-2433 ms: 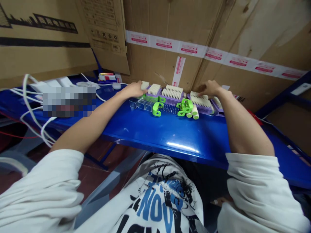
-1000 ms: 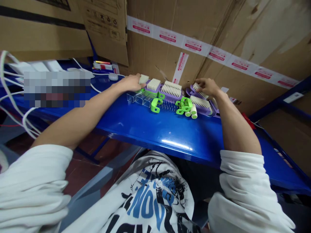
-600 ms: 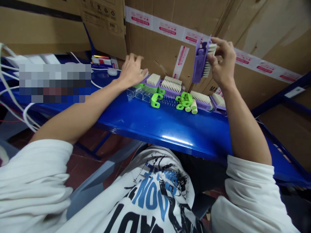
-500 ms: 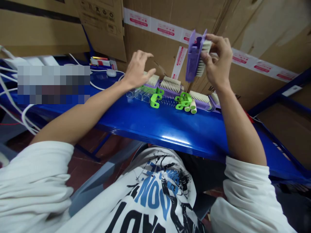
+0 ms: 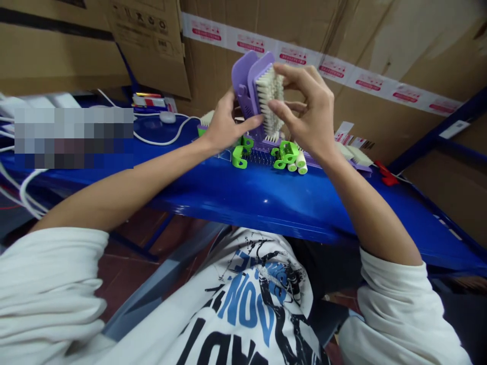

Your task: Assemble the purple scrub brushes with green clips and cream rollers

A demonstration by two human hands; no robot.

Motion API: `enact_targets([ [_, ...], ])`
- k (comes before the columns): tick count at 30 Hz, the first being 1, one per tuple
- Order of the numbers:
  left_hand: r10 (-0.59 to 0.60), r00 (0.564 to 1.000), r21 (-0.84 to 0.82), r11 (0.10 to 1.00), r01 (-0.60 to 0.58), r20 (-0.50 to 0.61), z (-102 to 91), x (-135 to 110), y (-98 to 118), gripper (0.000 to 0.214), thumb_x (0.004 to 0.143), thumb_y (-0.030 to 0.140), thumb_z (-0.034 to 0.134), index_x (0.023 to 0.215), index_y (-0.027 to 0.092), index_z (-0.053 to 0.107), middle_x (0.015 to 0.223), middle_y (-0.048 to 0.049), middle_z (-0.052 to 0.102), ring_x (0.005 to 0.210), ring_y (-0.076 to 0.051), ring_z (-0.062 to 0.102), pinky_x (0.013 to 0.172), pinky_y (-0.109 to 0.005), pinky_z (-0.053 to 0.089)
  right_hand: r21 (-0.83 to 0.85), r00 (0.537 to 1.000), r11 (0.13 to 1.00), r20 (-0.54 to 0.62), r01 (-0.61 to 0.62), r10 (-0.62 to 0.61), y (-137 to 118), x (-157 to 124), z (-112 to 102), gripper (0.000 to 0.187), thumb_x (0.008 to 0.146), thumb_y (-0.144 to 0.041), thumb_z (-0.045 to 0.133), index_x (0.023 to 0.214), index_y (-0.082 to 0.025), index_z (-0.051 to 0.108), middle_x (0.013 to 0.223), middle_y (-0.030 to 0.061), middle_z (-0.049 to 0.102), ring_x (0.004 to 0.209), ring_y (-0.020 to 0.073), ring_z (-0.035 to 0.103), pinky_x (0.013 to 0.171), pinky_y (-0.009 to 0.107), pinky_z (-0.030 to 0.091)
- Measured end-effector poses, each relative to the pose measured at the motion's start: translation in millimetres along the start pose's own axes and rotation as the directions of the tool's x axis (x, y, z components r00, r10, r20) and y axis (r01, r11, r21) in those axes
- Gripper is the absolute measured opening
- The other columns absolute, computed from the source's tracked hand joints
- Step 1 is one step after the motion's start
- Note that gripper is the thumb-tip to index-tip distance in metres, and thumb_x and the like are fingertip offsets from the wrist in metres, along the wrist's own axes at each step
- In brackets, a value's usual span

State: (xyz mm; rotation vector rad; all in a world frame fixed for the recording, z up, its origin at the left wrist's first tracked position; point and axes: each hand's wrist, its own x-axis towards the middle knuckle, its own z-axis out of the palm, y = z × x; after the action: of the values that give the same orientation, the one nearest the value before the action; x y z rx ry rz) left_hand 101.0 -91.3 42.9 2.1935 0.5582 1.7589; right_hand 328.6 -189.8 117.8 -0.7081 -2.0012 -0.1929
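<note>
While held upright above the blue table (image 5: 266, 203), one purple brush (image 5: 266, 91), white bristles facing right, is gripped by two hands. Left hand (image 5: 222, 132): fingers closed on its back edge. Right hand (image 5: 310, 119): fingertips closed on the bristle side. Below lie two white rollers (image 5: 298, 163) and about three green clips (image 5: 239, 156).

A packing workshop: taped cardboard cartons (image 5: 380, 35) behind a blue workbench (image 5: 266, 203).
</note>
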Motion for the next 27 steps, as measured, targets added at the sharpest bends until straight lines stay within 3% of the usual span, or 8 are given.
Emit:
enact_targets([
  [4,-0.108,0.994,-0.095,0.99,0.107,-0.001,-3.4,2.5,-11.3,0.089,0.089,0.099,0.072,0.142,0.029,0.064,0.136,-0.0138,0.08,0.134,-0.04,0.075,0.108,-0.066,0.066,-0.231,0.991,0.963,-0.012,-0.136,0.137,14.9,-19.2,-18.5,0.054,0.117,-0.064,0.047,0.161,-0.035,0.057,0.139,0.0098,0.077,0.123,0.0304,0.072,0.098,0.051,0.069],
  [9,-0.24,0.968,-0.164,0.955,0.248,0.066,-18.6,6.5,-29.9,0.091,0.092,0.103,0.062,0.146,0.03,0.062,0.129,-0.0069,0.081,0.137,-0.034,0.069,0.11,-0.069,0.06,-0.608,0.914,0.775,0.194,-0.174,0.358,47.9,-42.5,-33.5,0.045,0.116,-0.054,0.05,0.129,-0.024,0.08,0.125,0.0185,0.081,0.119,0.0433,0.075,0.102,0.066,0.061],
  [11,-0.288,0.954,-0.17,0.94,0.297,0.081,-25.6,9.3,-34.0,0.092,0.09,0.102,0.066,0.147,0.031,0.06,0.132,-0.0041,0.081,0.137,-0.032,0.067,0.111,-0.069,0.059,-0.596,0.864,0.801,0.377,-0.049,0.333,60.7,-45.8,-32.7,0.047,0.112,-0.057,0.061,0.135,-0.021,0.08,0.126,0.0183,0.082,0.123,0.044,0.073,0.108,0.067,0.059],
  [14,-0.314,0.944,-0.171,0.929,0.328,0.101,-31.9,12.4,-34.4,0.089,0.087,0.099,0.072,0.146,0.033,0.06,0.139,-0.0038,0.081,0.136,-0.032,0.069,0.107,-0.07,0.062,-0.518,0.751,0.848,0.603,0.112,0.269,77.2,-49.2,-27.3,0.073,0.105,-0.061,0.076,0.16,-0.014,0.069,0.135,0.0237,0.08,0.13,0.0451,0.07,0.12,0.067,0.051],
  [19,-0.289,0.956,-0.292,0.911,0.292,0.055,-29.6,12.4,-20.5,0.073,0.086,0.089,0.081,0.129,0.032,0.073,0.136,-0.0124,0.083,0.143,-0.042,0.072,0.099,-0.068,0.068,-0.423,0.691,0.905,0.667,0.045,0.277,93.0,-57.4,-16.2,0.085,0.103,-0.053,0.083,0.173,-0.014,0.057,0.154,0.029,0.072,0.146,0.0467,0.064,0.128,0.066,0.045],
  [22,-0.305,0.952,-0.358,0.886,0.295,0.031,-26.6,12.9,-12.6,0.07,0.084,0.087,0.084,0.125,0.03,0.075,0.133,-0.0134,0.084,0.143,-0.043,0.072,0.1,-0.066,0.069,-0.367,0.717,0.93,0.652,0.016,0.245,92.0,-57.2,-16.5,0.074,0.099,-0.052,0.086,0.162,-0.016,0.068,0.152,0.0247,0.073,0.148,0.0464,0.063,0.131,0.067,0.045],
  [24,-0.33,0.944,-0.368,0.876,0.311,0.01,-27.2,14.8,-12.9,0.071,0.08,0.088,0.085,0.123,0.032,0.077,0.133,-0.0118,0.085,0.144,-0.042,0.072,0.101,-0.067,0.068,-0.291,0.794,0.955,0.568,-0.052,0.216,90.2,-53.8,-21.7,0.075,0.096,-0.057,0.087,0.158,-0.019,0.07,0.152,0.0215,0.072,0.147,0.0458,0.064,0.13,0.068,0.048],
  [27,-0.388,0.922,-0.368,0.859,0.357,-0.011,-33.5,19.9,-21.9,0.076,0.075,0.092,0.083,0.126,0.036,0.078,0.135,-0.0066,0.085,0.149,-0.039,0.066,0.107,-0.07,0.063,-0.144,0.909,0.977,0.366,-0.157,0.2,94.5,-47.2,-33.3,0.099,0.093,-0.064,0.086,0.176,-0.027,0.046,0.168,0.0168,0.062,0.151,0.0434,0.064,0.127,0.066,0.055],
])
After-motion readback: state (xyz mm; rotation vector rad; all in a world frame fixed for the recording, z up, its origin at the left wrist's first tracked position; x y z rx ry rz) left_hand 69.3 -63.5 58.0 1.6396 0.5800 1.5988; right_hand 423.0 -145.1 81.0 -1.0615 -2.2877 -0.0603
